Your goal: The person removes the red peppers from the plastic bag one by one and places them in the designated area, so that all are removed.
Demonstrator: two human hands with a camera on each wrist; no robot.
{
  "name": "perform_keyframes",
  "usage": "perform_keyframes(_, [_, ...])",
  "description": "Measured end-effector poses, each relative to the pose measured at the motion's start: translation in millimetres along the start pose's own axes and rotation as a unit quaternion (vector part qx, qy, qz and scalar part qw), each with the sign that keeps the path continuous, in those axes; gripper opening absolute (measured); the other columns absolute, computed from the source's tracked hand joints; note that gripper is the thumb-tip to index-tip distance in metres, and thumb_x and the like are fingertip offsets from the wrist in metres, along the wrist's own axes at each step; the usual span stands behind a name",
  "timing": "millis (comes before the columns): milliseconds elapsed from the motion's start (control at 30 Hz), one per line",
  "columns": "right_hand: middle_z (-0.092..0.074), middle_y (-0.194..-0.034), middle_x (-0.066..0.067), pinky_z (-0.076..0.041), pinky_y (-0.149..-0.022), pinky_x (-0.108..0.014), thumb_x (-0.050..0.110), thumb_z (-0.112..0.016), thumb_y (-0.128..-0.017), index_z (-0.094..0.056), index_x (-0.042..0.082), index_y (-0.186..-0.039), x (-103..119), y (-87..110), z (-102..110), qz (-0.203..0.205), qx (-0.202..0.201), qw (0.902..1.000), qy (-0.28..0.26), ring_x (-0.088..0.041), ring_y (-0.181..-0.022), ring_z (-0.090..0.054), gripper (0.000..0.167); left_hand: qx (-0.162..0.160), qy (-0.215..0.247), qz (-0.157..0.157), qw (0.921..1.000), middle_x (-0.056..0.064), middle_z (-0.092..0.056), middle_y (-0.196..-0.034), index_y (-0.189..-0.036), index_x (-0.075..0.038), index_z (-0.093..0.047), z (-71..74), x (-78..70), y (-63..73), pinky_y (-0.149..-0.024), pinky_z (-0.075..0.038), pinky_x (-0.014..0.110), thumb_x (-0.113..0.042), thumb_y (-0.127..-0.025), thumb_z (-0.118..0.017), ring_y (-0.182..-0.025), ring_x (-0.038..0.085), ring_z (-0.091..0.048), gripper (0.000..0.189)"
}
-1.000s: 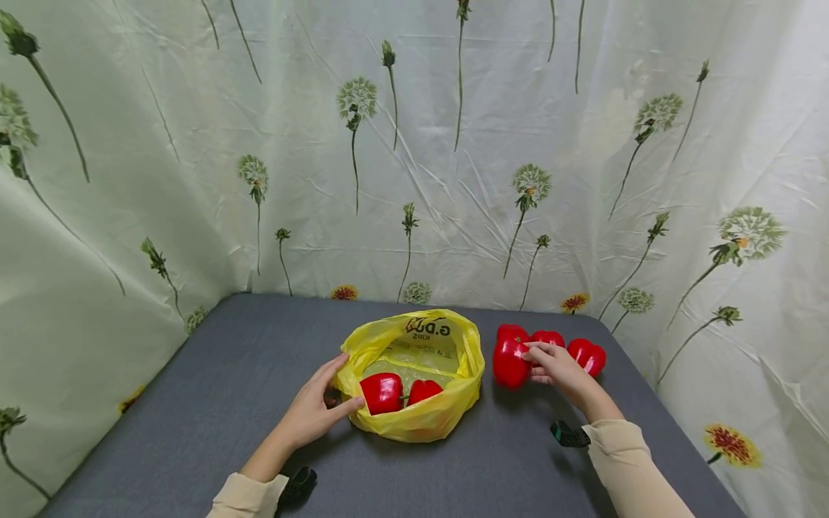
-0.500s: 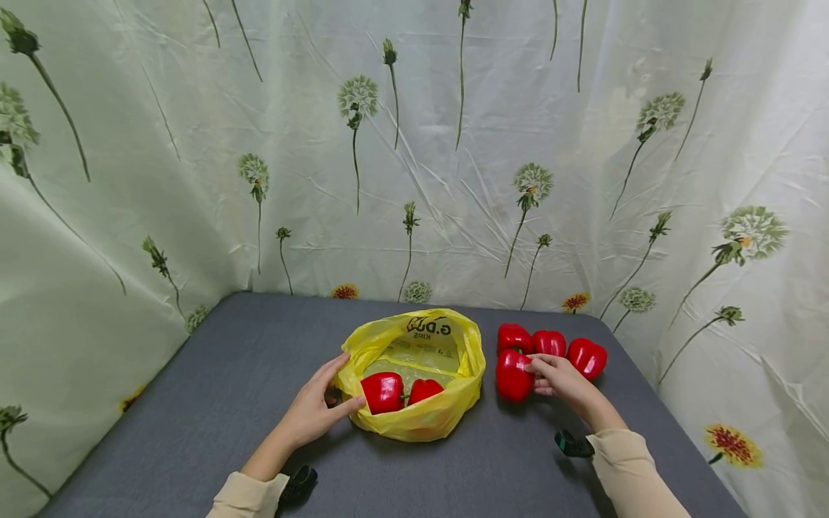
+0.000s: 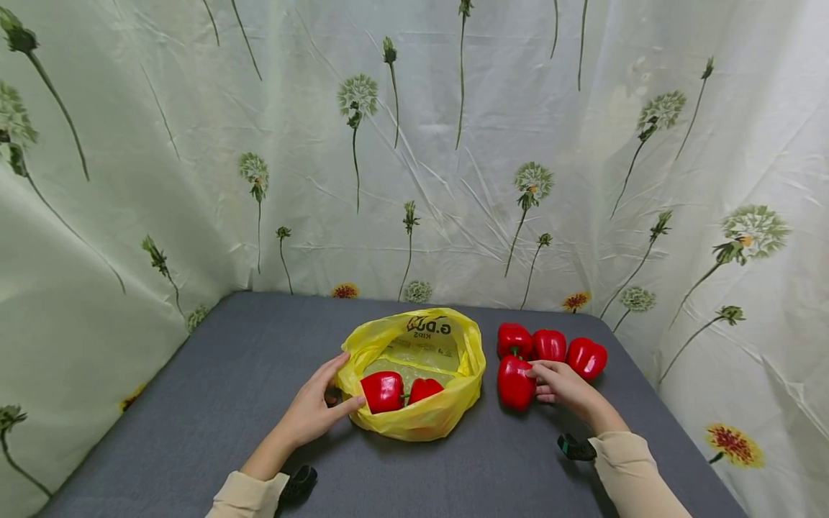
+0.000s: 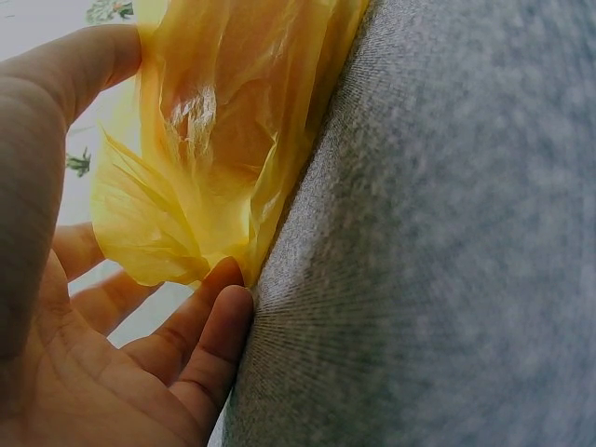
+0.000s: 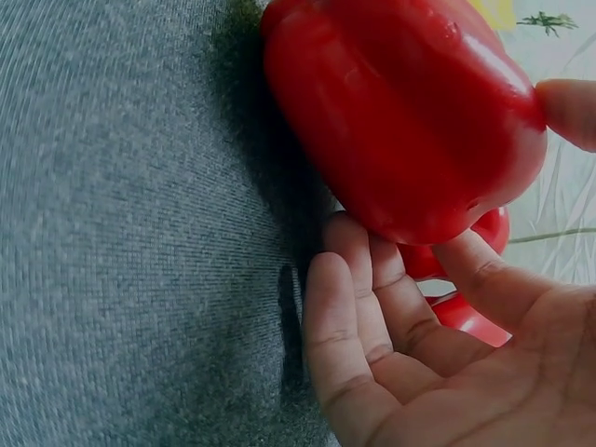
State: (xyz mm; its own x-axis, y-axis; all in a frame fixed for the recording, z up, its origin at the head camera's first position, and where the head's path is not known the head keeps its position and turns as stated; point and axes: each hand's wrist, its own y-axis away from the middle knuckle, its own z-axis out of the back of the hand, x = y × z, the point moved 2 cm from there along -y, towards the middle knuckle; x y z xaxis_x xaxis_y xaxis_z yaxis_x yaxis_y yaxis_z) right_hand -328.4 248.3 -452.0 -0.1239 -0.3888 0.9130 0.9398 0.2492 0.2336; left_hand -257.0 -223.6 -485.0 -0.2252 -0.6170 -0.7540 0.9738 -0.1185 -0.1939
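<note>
A yellow plastic bag (image 3: pixel 427 423) stands with its mouth wide open, two red bell peppers (image 3: pixel 382 393) inside it. My left hand (image 3: pixel 312 409) rests against the bag's left side, thumb at the front rim and fingers spread along the side; in the left wrist view the fingertips touch the yellow plastic (image 4: pixel 214 140) low by the table. To the right of the bag, my right hand (image 3: pixel 565 390) holds another red bell pepper (image 3: pixel 515 385) between thumb and fingers, low over the table. The right wrist view shows this pepper (image 5: pixel 400 112) on its side, fingertips at its end.
Three more red bell peppers lie in a row behind my right hand: a left one (image 3: pixel 514 338), a middle one (image 3: pixel 549 345) and a right one (image 3: pixel 586 358). The dark grey table (image 3: pixel 214 403) meets a flower-printed curtain (image 3: pixel 298 237) at the back and sides.
My right hand has brought its pepper toward me and down, away from the row behind, so the left pepper there shows more. My left hand and the bag have stayed put.
</note>
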Motion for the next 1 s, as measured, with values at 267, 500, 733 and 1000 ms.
perform_keyframes(267, [-0.061,-0.112,-0.007,-0.060,-0.084,-0.028,0.025,-0.047,-0.110,-0.039,-0.018,-0.150,0,1.4,2,-0.007,0.009,0.9999,-0.009,-0.014,-0.090,-0.065,0.059,-0.001,0.000,-0.005,1.0000,0.019,-0.041,-0.170,-0.167,-0.012,-0.039,0.1,-0.2,-0.2,-0.089,-0.058,0.028,-0.045,-0.093,-0.083,-0.131,0.033,-0.059,0.093])
perform_keyframes(500, [-0.064,-0.114,-0.007,-0.060,-0.085,-0.027,0.025,-0.048,-0.112,-0.041,-0.015,-0.149,-1,1.8,4,-0.015,0.003,0.9998,-0.009,-0.014,-0.093,-0.067,0.055,0.001,0.007,-0.003,1.0000,0.018,-0.040,-0.171,-0.167,-0.012,-0.039,0.5,-1.3,0.9,-0.089,-0.058,0.029,-0.044,-0.093,-0.084,-0.132,0.034,-0.059,0.092])
perform_keyframes(733, [-0.065,-0.116,-0.009,-0.061,-0.085,-0.027,0.028,-0.053,-0.111,-0.039,-0.014,-0.152,-3,0.2,6,-0.030,-0.011,0.9993,-0.020,-0.013,-0.094,-0.069,0.061,0.003,0.011,0.000,0.9999,0.018,-0.039,-0.171,-0.167,-0.012,-0.038,1.1,-2.3,1.4,-0.090,-0.058,0.031,-0.044,-0.094,-0.083,-0.135,0.036,-0.058,0.092])
perform_keyframes(1000, [-0.067,-0.121,-0.011,-0.062,-0.089,-0.029,0.029,-0.051,-0.112,-0.039,-0.015,-0.153,-2,2.3,11,-0.032,-0.006,0.9993,-0.020,-0.013,-0.096,-0.071,0.061,0.004,0.012,0.002,0.9999,0.018,-0.039,-0.171,-0.167,-0.012,-0.039,1.0,-1.9,1.5,-0.090,-0.058,0.031,-0.044,-0.093,-0.083,-0.134,0.035,-0.058,0.092])
